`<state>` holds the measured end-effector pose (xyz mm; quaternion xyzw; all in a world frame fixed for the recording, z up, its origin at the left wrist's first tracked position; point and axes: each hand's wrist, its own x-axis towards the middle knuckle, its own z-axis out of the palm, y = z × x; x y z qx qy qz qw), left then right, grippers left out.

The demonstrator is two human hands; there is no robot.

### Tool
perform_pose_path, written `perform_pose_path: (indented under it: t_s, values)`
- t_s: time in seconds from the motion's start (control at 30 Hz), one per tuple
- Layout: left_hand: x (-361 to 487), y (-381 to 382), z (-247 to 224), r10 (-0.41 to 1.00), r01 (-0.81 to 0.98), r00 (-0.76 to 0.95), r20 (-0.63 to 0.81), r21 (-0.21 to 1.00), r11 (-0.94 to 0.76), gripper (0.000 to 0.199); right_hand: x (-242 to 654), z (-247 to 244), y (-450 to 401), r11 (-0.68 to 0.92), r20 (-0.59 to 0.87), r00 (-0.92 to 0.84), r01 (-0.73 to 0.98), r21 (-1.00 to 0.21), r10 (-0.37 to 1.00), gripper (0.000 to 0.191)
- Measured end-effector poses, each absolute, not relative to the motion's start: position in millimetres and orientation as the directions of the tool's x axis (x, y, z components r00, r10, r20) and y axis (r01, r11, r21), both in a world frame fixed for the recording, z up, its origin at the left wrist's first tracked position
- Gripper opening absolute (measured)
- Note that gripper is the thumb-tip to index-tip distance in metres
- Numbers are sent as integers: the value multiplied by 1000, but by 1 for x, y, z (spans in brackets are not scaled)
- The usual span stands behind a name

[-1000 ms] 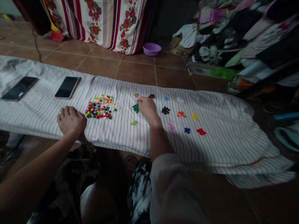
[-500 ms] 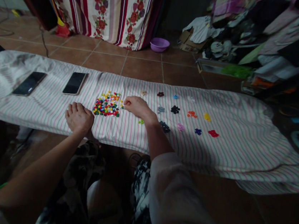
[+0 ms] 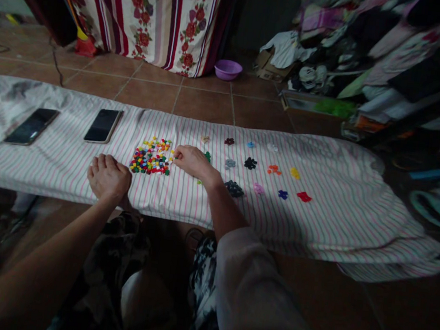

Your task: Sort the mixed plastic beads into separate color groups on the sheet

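My right hand [image 3: 192, 162] is closed in a pinch at the right edge of a mixed pile of small colourful pieces [image 3: 151, 161]. Whatever lies between its fingertips is too small to make out. Left of the pile, my left hand [image 3: 109, 178] rests on the striped cloth [image 3: 184, 203], palm down, holding nothing visible. Right of my right hand, small groups sorted by colour lie in rows: black pieces [image 3: 250, 163], orange pieces [image 3: 274, 169], yellow pieces [image 3: 295, 172], red pieces [image 3: 304, 197] and several others. Some green pieces [image 3: 207, 156] are partly hidden behind my right hand.
Two phones, one dark phone [image 3: 31, 126] and another phone [image 3: 103, 126], lie on the cloth's left part. On the tiled floor beyond stand a purple basin [image 3: 228, 70] and a cardboard box [image 3: 269, 66]. A flowered curtain [image 3: 161, 15] hangs behind.
The view has shifted slightly, so most things sit further left. My right hand stays at the pile's right edge, with green pieces now showing behind it. My left hand rests in the same place.
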<state>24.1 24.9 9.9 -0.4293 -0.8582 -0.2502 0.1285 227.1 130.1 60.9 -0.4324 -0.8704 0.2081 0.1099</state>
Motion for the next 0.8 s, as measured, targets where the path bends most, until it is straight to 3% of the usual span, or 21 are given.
perform_pose_path:
  t_s: [0.43, 0.8]
  values:
    - [25, 22, 12, 678, 808, -588, 440, 334, 484, 39, 286, 62, 154, 392, 136, -385, 730, -560, 913, 35]
    - [25, 21, 12, 687, 810, -585, 431, 349, 471, 37, 292, 62, 154, 298, 93, -294, 801, -519, 951, 33]
